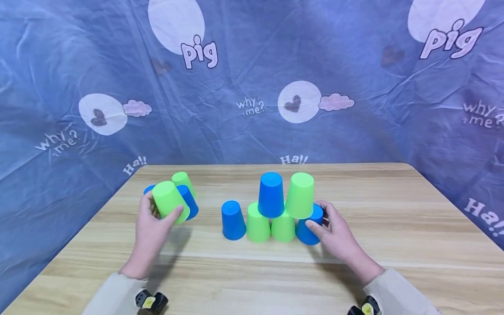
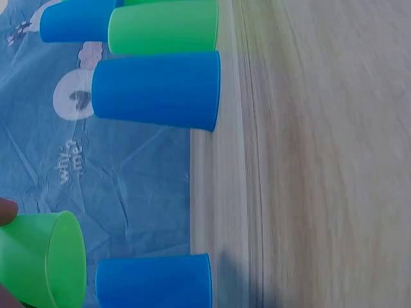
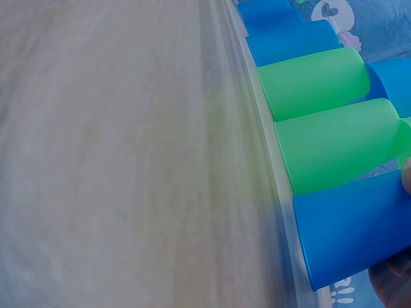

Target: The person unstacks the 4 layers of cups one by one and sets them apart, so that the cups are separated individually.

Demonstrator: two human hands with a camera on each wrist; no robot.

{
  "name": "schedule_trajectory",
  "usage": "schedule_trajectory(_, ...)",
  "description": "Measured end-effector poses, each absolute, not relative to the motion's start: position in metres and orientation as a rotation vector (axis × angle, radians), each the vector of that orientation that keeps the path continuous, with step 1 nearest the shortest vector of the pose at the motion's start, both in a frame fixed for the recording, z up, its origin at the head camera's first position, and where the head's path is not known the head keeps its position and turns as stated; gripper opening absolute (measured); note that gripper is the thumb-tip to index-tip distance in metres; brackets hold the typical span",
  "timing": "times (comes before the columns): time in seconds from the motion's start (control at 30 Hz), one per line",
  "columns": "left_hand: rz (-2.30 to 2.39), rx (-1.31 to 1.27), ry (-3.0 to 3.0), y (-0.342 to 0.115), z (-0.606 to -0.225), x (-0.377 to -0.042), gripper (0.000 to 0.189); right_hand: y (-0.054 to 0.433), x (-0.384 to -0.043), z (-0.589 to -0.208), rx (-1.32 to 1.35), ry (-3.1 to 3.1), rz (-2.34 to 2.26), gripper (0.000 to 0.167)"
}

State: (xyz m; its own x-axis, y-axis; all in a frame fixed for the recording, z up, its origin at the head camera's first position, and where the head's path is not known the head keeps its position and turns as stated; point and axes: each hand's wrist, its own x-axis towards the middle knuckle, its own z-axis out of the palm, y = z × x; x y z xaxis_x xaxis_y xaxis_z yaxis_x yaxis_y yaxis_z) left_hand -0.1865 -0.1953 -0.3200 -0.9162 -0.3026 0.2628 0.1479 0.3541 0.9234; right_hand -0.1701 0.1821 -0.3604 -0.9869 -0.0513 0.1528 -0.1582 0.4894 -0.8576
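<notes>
My left hand (image 1: 151, 227) grips a lifted, tilted green cup (image 1: 169, 199), whose open mouth shows in the left wrist view. Several upside-down cups form a row: a left blue cup (image 1: 233, 221), two green cups (image 1: 258, 225) in the middle and a right blue cup (image 1: 305, 232). Across this row rest an upper blue cup (image 1: 271, 194) and an upper green cup (image 1: 300, 194). With thumb in front and fingers behind, my right hand (image 1: 338, 234) holds the right blue cup, which stands partly hidden.
Behind the left hand are a back green cup (image 1: 182, 178) and two blue cups (image 1: 189, 201), partly covered by the held cup. They stand on a wooden table (image 1: 236, 280). A blue printed cloth (image 1: 236, 57) hangs beyond the table's far edge.
</notes>
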Motion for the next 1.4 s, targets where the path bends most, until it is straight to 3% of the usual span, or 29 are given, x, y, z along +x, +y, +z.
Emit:
schedule_trajectory(0.6,-1.421,0.422,-2.019,-0.227,-0.327,-0.190,0.064,0.182,-0.170,-0.361,0.171,-2.626,1.527,0.051)
schedule_trajectory(1.4,-1.733,0.680,-1.766,-0.259,-0.350,-0.214,0.074,0.182,-0.170,-0.362,0.180,-2.614,1.514,0.049)
